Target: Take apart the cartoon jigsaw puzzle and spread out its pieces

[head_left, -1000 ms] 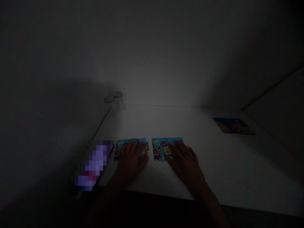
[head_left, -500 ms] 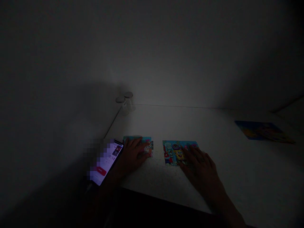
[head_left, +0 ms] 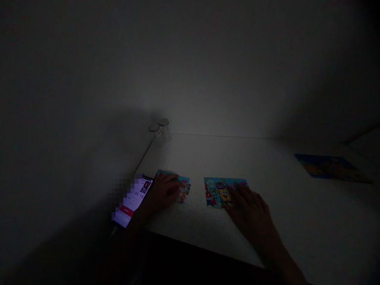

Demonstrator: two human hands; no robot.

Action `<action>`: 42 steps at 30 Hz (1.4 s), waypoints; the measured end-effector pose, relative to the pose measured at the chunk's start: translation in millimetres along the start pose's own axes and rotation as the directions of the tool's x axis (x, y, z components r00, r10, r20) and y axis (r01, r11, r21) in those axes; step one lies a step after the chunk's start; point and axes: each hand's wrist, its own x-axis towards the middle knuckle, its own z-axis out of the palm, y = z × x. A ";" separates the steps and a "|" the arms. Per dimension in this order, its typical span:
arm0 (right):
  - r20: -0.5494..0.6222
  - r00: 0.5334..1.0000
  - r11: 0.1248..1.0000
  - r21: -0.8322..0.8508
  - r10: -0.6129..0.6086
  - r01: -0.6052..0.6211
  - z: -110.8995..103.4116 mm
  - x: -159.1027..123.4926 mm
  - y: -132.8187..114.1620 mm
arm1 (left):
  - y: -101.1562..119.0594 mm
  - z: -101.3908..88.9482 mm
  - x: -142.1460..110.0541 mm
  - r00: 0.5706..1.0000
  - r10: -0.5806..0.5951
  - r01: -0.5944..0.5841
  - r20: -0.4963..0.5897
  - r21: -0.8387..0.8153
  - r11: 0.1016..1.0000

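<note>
The light is dim, and two cartoon picture cards lie apart on a white table. My left hand is over the left card, its fingers bent and drawn together on it; the hand hides much of that card, which sits slightly turned. On the right card, which shows a yellow square cartoon figure, my right hand lies flat with its fingers stretched over the right part. A ring shows on one finger of that hand.
A lit phone with a timer on its screen leans left of my left hand, a cable at its lower end. Two clear lidded jars stand at the table's back left corner. A colourful flat picture lies far right on the white table.
My left hand's fingers have bent in, and the left card has turned a little, its right edge now lower. The barcode strip beside it no longer shows. My right hand has stayed nearly still.
</note>
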 end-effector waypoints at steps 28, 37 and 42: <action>-0.067 0.994 0.996 0.022 0.089 -0.088 -29.4 -8.5 -27.2 | 107.9 58.4 6.5 0.983 -0.126 0.143 -0.133 0.129 0.981; -0.090 0.995 0.998 0.040 0.049 -0.045 -24.0 -13.4 -20.1 | 88.3 56.0 -9.6 0.965 -0.167 0.217 -0.202 0.261 0.941; -0.045 0.996 0.996 0.062 0.073 -0.070 -26.6 -15.4 -21.8 | 91.4 60.3 -6.8 0.930 -0.205 0.298 -0.304 0.300 0.906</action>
